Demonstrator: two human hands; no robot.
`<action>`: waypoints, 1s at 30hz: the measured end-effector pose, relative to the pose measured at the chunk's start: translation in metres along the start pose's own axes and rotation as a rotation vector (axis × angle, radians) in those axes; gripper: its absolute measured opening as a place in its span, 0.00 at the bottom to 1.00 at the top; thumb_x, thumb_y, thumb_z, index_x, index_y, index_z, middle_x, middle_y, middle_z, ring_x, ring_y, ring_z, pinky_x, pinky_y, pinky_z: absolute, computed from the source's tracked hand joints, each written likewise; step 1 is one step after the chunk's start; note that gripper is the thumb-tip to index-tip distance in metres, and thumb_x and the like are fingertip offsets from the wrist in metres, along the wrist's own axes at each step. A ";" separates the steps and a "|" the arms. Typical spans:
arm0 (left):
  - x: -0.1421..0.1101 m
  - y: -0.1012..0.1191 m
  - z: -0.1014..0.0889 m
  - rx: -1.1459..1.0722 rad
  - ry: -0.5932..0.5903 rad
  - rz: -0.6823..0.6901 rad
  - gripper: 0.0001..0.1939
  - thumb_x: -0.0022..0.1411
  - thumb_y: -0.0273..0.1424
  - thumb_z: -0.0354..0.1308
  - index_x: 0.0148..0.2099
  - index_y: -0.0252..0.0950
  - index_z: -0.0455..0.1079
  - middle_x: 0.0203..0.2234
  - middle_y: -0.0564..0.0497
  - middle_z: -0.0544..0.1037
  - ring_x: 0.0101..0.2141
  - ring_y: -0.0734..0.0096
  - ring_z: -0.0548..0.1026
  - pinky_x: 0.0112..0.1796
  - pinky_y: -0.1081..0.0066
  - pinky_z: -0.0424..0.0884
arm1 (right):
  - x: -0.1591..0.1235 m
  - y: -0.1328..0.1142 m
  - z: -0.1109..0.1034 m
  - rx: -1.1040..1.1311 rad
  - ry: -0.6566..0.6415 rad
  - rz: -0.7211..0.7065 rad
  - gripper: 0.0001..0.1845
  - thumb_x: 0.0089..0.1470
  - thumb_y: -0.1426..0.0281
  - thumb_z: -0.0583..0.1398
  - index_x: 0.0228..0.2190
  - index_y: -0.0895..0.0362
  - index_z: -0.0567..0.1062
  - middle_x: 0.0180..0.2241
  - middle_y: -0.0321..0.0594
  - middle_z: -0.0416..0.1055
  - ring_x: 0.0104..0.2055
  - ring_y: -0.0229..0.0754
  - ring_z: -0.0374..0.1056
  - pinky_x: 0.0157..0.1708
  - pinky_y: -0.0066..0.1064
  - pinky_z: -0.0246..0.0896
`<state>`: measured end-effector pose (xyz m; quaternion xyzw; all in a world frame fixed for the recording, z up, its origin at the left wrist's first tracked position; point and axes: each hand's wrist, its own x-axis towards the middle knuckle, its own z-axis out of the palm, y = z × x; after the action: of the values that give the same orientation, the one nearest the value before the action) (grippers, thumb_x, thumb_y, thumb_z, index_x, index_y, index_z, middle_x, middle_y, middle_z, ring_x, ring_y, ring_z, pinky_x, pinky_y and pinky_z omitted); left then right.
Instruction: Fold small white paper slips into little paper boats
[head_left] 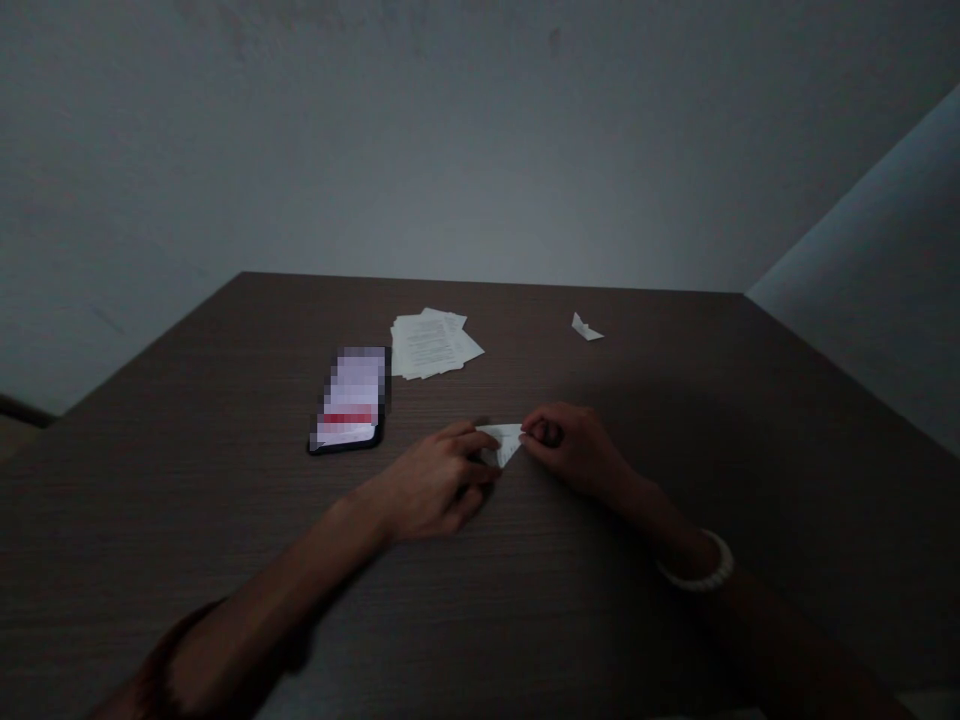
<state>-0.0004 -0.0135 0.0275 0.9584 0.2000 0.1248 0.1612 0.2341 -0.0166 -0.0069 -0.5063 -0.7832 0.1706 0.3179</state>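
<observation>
Over the counter (525,620), a folded paper (510,437) is pinched at its right corner by the right hand (576,447), while its left part is covered by the bent fingers of the left hand (439,482) (whether gripping cannot be told); beyond are seen a phone (350,395), sheets (426,345) and, farther right, a folded scrap (587,330)

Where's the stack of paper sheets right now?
In the head view, the paper stack lies slightly left of centre on the table, just right of the phone and a little farther back, beyond the left hand.
</observation>
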 end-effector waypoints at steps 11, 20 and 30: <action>0.003 -0.001 -0.003 -0.031 0.021 0.008 0.11 0.58 0.24 0.52 0.36 0.36 0.76 0.46 0.44 0.76 0.42 0.58 0.72 0.46 0.56 0.70 | 0.001 -0.010 0.001 -0.055 -0.042 -0.027 0.07 0.47 0.70 0.66 0.32 0.55 0.75 0.25 0.33 0.71 0.28 0.37 0.65 0.31 0.28 0.57; 0.004 -0.002 -0.002 -0.018 0.004 0.005 0.11 0.58 0.24 0.53 0.36 0.36 0.76 0.46 0.45 0.76 0.42 0.58 0.72 0.44 0.57 0.70 | 0.000 -0.013 0.003 -0.051 -0.034 0.027 0.09 0.45 0.71 0.67 0.32 0.55 0.76 0.25 0.33 0.71 0.28 0.37 0.65 0.31 0.29 0.56; 0.000 0.000 0.006 -0.015 0.036 -0.014 0.12 0.60 0.25 0.52 0.37 0.35 0.78 0.52 0.44 0.74 0.45 0.57 0.72 0.47 0.54 0.70 | -0.001 0.003 -0.001 0.000 -0.011 0.089 0.08 0.47 0.70 0.65 0.34 0.55 0.76 0.25 0.32 0.71 0.25 0.34 0.65 0.28 0.26 0.57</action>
<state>0.0014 -0.0145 0.0221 0.9533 0.2087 0.1423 0.1659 0.2374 -0.0159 -0.0080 -0.5396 -0.7617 0.1873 0.3060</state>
